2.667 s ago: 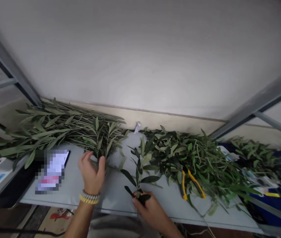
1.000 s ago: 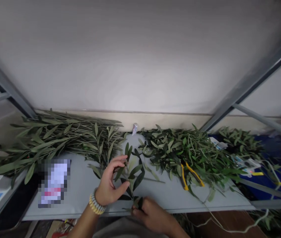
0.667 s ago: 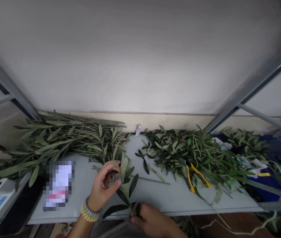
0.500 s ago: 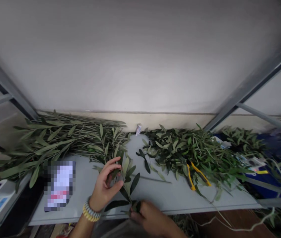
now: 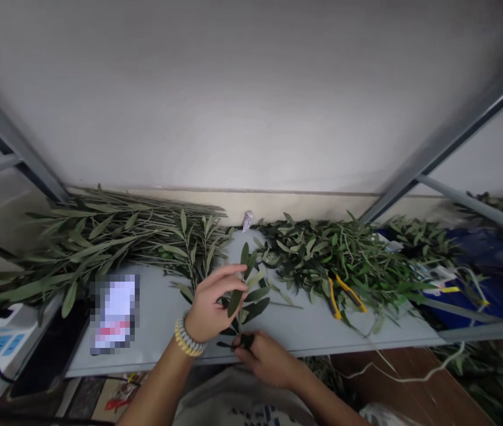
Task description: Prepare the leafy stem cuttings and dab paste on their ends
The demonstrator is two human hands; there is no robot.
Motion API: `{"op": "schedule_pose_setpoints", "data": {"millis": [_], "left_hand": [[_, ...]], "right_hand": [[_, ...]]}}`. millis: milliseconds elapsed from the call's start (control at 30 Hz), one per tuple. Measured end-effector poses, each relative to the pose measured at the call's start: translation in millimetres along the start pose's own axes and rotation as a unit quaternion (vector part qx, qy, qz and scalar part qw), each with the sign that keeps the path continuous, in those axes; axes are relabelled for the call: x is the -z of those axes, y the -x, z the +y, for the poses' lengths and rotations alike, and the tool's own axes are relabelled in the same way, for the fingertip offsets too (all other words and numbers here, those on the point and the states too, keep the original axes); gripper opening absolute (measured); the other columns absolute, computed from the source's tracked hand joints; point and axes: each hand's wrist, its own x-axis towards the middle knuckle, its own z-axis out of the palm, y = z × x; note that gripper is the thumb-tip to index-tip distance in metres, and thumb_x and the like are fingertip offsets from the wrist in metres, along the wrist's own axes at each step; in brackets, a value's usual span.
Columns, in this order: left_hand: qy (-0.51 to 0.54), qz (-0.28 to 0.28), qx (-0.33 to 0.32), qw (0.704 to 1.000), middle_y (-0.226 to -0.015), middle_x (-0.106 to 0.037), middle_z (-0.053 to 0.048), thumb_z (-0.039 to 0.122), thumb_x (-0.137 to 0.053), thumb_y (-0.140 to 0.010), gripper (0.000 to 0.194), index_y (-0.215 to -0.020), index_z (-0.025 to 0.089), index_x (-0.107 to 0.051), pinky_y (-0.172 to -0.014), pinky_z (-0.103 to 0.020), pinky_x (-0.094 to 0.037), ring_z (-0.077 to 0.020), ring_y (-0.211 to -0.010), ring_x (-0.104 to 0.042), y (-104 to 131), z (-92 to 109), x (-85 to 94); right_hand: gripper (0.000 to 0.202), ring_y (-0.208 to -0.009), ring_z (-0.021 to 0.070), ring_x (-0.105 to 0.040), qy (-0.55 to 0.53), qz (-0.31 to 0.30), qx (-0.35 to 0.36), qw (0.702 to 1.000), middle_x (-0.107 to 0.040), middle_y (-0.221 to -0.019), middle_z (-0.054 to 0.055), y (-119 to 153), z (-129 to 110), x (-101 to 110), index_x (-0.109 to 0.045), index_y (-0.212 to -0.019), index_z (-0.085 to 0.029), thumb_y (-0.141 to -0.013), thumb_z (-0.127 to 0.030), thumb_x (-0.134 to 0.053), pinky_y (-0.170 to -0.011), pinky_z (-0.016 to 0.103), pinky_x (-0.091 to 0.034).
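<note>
sprig [image 5: 257, 309] could slip if the right hand [image 5: 264, 357] grips too loosely, and its leaves [image 5: 235, 302] may crease or tear if the left hand [image 5: 216, 299] tugs hard. right hand pinches the sprig's base near the table's [image 5: 158, 331] front edge, and the rest of it points up and away, just beyond that fist. left hand is half curled at the upper leaves, fingers touching or nearly so, can't tell if pinching.

Pale grey wall [image 5: 242, 106], cream strip [image 5: 313, 202] along its base, slanting metal posts [image 5: 15, 136], grey tabletop [image 5: 158, 319], brown floor [image 5: 393, 387]
</note>
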Motion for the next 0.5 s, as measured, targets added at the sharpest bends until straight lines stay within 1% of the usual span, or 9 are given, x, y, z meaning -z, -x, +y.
{"op": "schedule_pose_setpoints", "data": {"millis": [100,200,267,333,367,433,500], "left_hand": [[0.004,0.001,0.002,1.0,-0.112,-0.06,-0.013,0.005,-0.061,-0.073,0.019,-0.087,0.018,-0.058,-0.077,-0.032,-0.053,-0.0158,-0.084,-0.064,1,4,2.6],[0.007,0.007,-0.006,1.0,-0.111,-0.061,-0.014,0.005,-0.061,-0.073,0.019,-0.085,0.018,-0.057,-0.077,-0.033,-0.053,-0.0166,-0.084,-0.064,1,7,3.2],[0.005,0.017,-0.017,1.0,-0.11,-0.062,-0.014,0.004,-0.062,-0.072,0.019,-0.085,0.017,-0.057,-0.076,-0.033,-0.053,-0.0166,-0.083,-0.065,1,10,2.3],[0.002,0.027,-0.02,0.999,-0.107,-0.063,-0.013,0.002,-0.062,-0.071,0.021,-0.085,0.017,-0.057,-0.076,-0.033,-0.053,-0.0175,-0.085,-0.065,0,13,1.2],[0.001,0.031,-0.018,0.999,-0.107,-0.063,-0.013,0.002,-0.062,-0.071,0.021,-0.085,0.017,-0.057,-0.077,-0.033,-0.053,-0.0181,-0.087,-0.065,0,14,0.7],[-0.001,0.037,-0.013,0.999,-0.105,-0.064,-0.013,0.0,-0.062,-0.07,0.022,-0.084,0.017,-0.057,-0.077,-0.032,-0.053,-0.0192,-0.09,-0.065,1,17,0.3],[-0.009,0.041,-0.005,0.999,-0.106,-0.064,-0.013,-0.001,-0.063,-0.07,0.023,-0.084,0.017,-0.057,-0.076,-0.031,-0.054,-0.0198,-0.092,-0.065,4,18,1.2]], "right_hand": [[0.025,-0.083,0.0188,-0.06,0.018,0.014,0.034,0.999,-0.068,-0.088,0.006,-1,1,1,-0.065,-0.093,-0.017,-0.087,-0.025,-0.042,-0.076,0.025,-0.042],[0.024,-0.09,0.0211,-0.06,0.022,0.048,0.029,0.998,-0.067,-0.096,0.008,-3,6,-2,-0.064,-0.098,-0.016,-0.085,-0.026,-0.046,-0.08,0.028,-0.043],[0.021,-0.088,0.0218,-0.059,0.023,0.077,0.02,0.997,-0.066,-0.093,0.008,-3,9,-4,-0.062,-0.098,-0.016,-0.081,-0.025,-0.052,-0.078,0.029,-0.044],[0.021,-0.079,0.0202,-0.058,0.012,0.115,0.011,0.993,-0.063,-0.087,0.007,-1,10,-5,-0.06,-0.096,-0.016,-0.077,-0.023,-0.056,-0.072,0.029,-0.045],[0.024,-0.075,0.019,-0.056,0.003,0.136,0.01,0.991,-0.061,-0.087,0.006,1,10,-5,-0.058,-0.098,-0.016,-0.075,-0.022,-0.058,-0.069,0.029,-0.045],[0.036,-0.073,0.0171,-0.054,-0.016,0.175,0.022,0.984,-0.058,-0.094,0.007,5,9,-1,-0.054,-0.107,-0.017,-0.072,-0.02,-0.059,-0.067,0.029,-0.045],[0.047,-0.071,0.0154,-0.052,-0.028,0.195,0.04,0.98,-0.055,-0.1,0.006,11,7,4,-0.047,-0.118,-0.019,-0.072,-0.018,-0.059,-0.066,0.028,-0.044]]}}
